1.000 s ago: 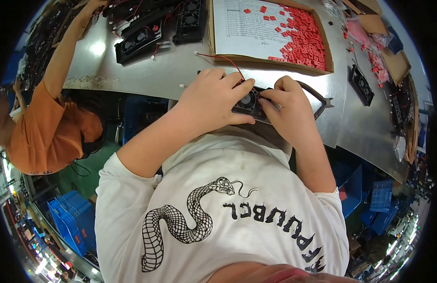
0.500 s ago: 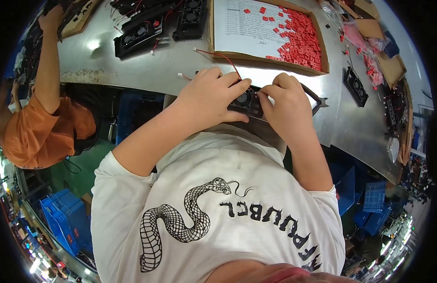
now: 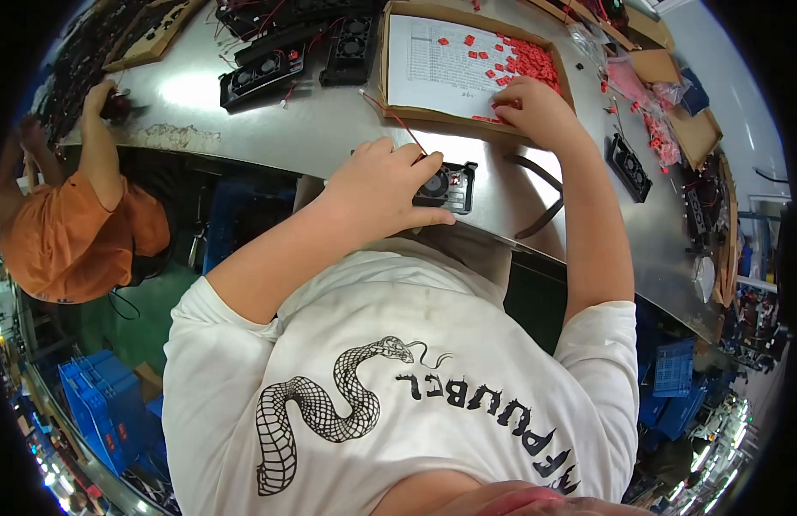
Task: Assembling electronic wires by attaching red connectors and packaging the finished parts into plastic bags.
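My left hand (image 3: 383, 191) grips a small black square fan (image 3: 447, 186) at the near edge of the metal workbench (image 3: 321, 133); a thin red wire (image 3: 396, 117) runs up from it. My right hand (image 3: 529, 110) reaches into a shallow cardboard tray (image 3: 433, 112), fingers bent over the small red plastic pieces (image 3: 523, 62) piled on a white sheet. Whether the fingers have pinched a piece is hidden.
Rows of black fans (image 3: 269, 64) lie at the back left of the bench. Another fan (image 3: 629, 168) and bags of red parts (image 3: 652, 120) lie to the right. A person in an orange shirt (image 3: 63, 232) works at the left. Blue crates (image 3: 97, 413) stand below.
My right hand has left the fan and moved up into the tray of red pieces. My left hand still holds the fan. The person at the left has lowered their arm.
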The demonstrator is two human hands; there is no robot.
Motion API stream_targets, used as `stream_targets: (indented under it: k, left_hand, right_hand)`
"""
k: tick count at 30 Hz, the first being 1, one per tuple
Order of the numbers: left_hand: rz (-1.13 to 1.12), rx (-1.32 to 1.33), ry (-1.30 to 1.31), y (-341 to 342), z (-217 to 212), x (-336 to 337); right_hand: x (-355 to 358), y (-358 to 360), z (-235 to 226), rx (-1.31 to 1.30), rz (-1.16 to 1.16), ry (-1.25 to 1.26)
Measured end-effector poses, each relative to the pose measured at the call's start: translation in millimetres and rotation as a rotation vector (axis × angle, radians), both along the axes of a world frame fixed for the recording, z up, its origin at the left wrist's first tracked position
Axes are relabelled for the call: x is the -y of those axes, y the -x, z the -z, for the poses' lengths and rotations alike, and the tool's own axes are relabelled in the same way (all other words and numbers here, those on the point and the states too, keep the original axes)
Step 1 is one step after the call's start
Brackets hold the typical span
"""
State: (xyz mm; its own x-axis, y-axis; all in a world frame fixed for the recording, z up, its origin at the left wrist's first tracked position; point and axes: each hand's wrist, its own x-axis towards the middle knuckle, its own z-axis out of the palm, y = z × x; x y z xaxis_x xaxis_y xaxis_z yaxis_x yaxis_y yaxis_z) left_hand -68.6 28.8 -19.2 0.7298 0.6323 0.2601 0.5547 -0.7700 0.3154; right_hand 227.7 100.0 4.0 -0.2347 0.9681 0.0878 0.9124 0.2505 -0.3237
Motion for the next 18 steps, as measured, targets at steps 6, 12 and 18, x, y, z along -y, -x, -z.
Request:
stream_targets:
  k: [6,12,18]
  left_hand:
    - [0.0,0.049,-0.11,0.6,6.9,-0.3]
    - [-0.051,-0.036,-0.183,-1.1,3.4,11.9]
    - [-0.003,-0.006,-0.257,-8.3,8.8,6.9]
  right_hand:
    - [-14.8,18.7,-23.2,0.118,0.031,0.351]
    - [44.2,42.1,-17.9,-0.366,-0.025,-0.195]
    - [113.2,60.5,11.3,-0.159,-0.166,-0.237]
